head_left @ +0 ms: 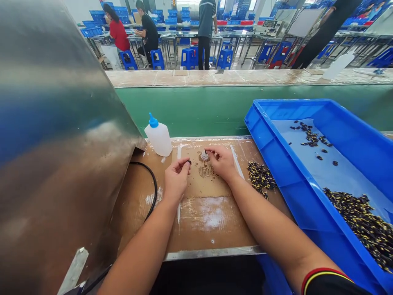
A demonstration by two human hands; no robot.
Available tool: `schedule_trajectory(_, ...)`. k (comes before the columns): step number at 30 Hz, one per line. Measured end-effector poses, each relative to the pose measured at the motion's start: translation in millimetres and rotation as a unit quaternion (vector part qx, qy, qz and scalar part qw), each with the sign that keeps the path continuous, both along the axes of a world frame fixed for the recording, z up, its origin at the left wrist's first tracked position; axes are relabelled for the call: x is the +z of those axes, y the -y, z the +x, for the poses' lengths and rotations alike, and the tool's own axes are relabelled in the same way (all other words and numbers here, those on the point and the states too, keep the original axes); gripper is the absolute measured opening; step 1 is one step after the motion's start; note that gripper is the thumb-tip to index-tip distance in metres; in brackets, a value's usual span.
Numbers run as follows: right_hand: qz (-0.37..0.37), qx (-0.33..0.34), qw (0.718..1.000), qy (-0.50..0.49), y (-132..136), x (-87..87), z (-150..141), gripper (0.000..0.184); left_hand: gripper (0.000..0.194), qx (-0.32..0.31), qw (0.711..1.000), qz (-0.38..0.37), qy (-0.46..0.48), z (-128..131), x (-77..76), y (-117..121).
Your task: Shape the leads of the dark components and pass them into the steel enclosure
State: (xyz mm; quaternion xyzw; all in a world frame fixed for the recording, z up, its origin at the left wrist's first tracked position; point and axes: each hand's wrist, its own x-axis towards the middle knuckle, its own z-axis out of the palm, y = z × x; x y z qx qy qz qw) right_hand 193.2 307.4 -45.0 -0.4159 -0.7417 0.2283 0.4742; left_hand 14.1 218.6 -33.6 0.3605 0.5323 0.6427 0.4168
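Observation:
My left hand (177, 180) is closed in a pinch on a small black part (189, 162), held just above the brown cardboard sheet (196, 189). To its right, my right hand (221, 162) reaches over a small clear round dish (204, 156) on that sheet. Thumb and forefinger of the right hand are pinched together at the dish; something dark and tiny shows at the tips, too small to name. Wet-looking brown marks (205, 171) lie just in front of the dish. A white squeeze bottle (159, 138) with a blue nozzle cap stands behind my left hand.
Small black-and-yellow parts (260, 177) lie heaped right of my right hand. Beyond them, a big blue bin (294, 180) holds more. A metal housing (61, 143) and black cable (154, 184) are at left. A green conveyor belt (196, 107) runs behind; several people are farther back.

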Motion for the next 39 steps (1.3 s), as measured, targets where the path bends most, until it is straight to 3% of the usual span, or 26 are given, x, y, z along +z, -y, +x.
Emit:
schedule_trajectory(12,0.028,-0.017,0.999,0.012,3.6,3.7,-0.8,0.021,0.037,0.006,1.0,-0.002,-0.006,0.3,-0.9,1.8)
schedule_trajectory(18,-0.035,-0.055,0.992,-0.111,11.9,10.1,-3.0,0.017,0.046,-0.01,0.999,0.002,0.053,4.8,0.7,0.9)
schedule_trajectory(28,-0.21,0.1,0.929,-0.287,54.5,29.7,-16.9,0.031,0.043,-0.03,0.993,0.009,0.118,10.3,9.3,5.9)
schedule_trajectory(32,-0.234,0.138,0.914,-0.301,58.4,29.0,-22.7,0.03,0.041,-0.034,0.998,0.013,0.057,7.7,6.7,5.4)
schedule_trajectory(39,-0.251,0.147,0.911,-0.294,56.8,25.9,-24.9,0.034,0.037,-0.049,0.998,0.021,-0.038,6.0,1.1,6.0)
